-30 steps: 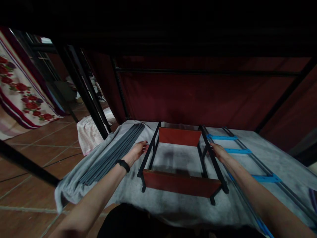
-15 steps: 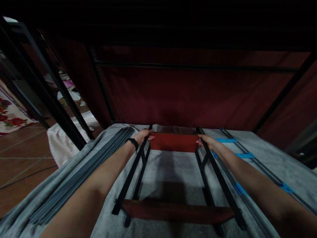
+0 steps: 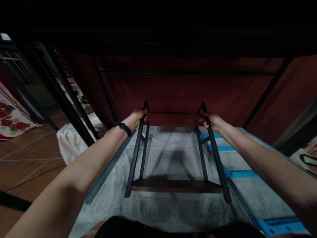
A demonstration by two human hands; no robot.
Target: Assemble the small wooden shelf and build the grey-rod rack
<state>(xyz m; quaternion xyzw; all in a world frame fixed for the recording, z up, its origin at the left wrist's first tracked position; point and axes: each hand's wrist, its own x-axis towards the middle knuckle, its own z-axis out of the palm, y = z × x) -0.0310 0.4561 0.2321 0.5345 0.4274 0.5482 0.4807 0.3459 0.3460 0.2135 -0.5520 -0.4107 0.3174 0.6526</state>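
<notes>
Where the grey blanket-covered bed [image 3: 170, 205] fills the foreground, a black metal frame with brown wooden end panels [image 3: 173, 185] stands tilted on its near end, with grey rods [image 3: 106, 172] left and blue-runged rails [image 3: 237, 173] right. Both the left hand [image 3: 135, 118] and right hand [image 3: 211, 120] have fingers closed round its raised far end, before a maroon curtain [image 3: 178, 89].

Left hand [image 3: 135, 118] and right hand [image 3: 211, 120] each grip a far upper corner of the black metal frame [image 3: 135, 155], which stands tilted on the grey blanket [image 3: 170, 205]. Grey rods [image 3: 106, 172] lie left of it; a blue-runged ladder [image 3: 237, 173] lies right
</notes>
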